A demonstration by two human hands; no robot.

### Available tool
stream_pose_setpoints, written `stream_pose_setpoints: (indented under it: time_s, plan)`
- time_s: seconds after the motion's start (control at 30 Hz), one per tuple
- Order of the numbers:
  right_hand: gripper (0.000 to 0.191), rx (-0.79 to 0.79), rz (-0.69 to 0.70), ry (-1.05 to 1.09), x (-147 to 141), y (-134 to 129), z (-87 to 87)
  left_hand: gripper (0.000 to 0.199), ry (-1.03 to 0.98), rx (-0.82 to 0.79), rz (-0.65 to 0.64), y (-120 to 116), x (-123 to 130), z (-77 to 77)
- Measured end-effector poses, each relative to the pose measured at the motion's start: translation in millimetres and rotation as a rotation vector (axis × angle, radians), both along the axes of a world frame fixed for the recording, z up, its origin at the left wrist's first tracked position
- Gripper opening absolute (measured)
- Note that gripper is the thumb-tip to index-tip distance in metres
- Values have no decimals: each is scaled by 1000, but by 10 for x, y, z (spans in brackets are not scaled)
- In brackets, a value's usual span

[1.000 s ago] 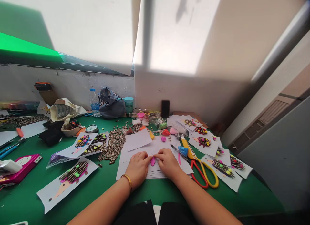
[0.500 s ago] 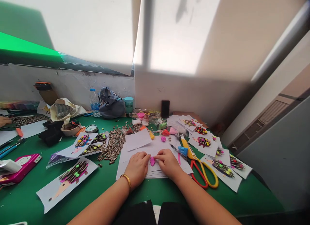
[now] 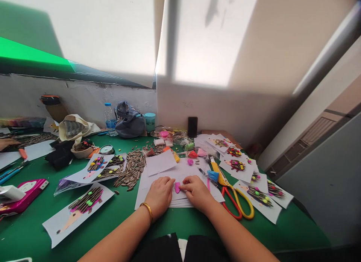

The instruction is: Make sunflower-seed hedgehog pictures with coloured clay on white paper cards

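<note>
Your clay [image 3: 177, 187] lies flat on the paper [image 3: 142, 190], in the gap between your hands. Its long axis runs away from you, toward the wall [image 3: 180, 111], so its two long sides face your fingers. Your right hand [image 3: 197, 190] looks the nearer: its leading fingertip comes in from the side, across that axis, and seems to touch the right edge. Your left hand [image 3: 160, 191] rests on the paper opposite, its fingertips just beside the far left edge; you cannot tell whether they touch it.

The left fingers lie close together and gently curved. The right fingers are partly curled, with the index reaching out ahead. No pinch on the clay is plain to see, and whether the thumb and index stand wide or narrow on either hand is too small or hidden to tell.

Beyond the clay and to the right, a pink ball [image 3: 190, 162] sits on the paper. Farther right, a pink strip [image 3: 208, 184] lies near the scissors [image 3: 224, 180]. The paper itself rests on the green counter [image 3: 180, 220].
</note>
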State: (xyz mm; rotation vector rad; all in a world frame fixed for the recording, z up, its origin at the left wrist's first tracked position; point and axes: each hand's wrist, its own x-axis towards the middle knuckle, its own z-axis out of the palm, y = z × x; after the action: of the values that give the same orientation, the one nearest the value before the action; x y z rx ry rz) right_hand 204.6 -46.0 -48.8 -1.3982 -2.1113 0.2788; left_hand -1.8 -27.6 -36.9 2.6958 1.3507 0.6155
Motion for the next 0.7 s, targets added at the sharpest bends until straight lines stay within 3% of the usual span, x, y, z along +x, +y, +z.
stream_pose_setpoints:
  time_s: [0.27,0.47,0.7]
  plan:
    - [52,48,-10,-41,-26,-45,78,39,-39,-8,7,-9,-4,-15]
    - [42,32,-11,-169,-128,-105,172,41,-29,-22,4,-6,-5,-1]
    - [47,37,-43,-135,-148,-92,167,41,-24,-19,1,-4,-7,3]
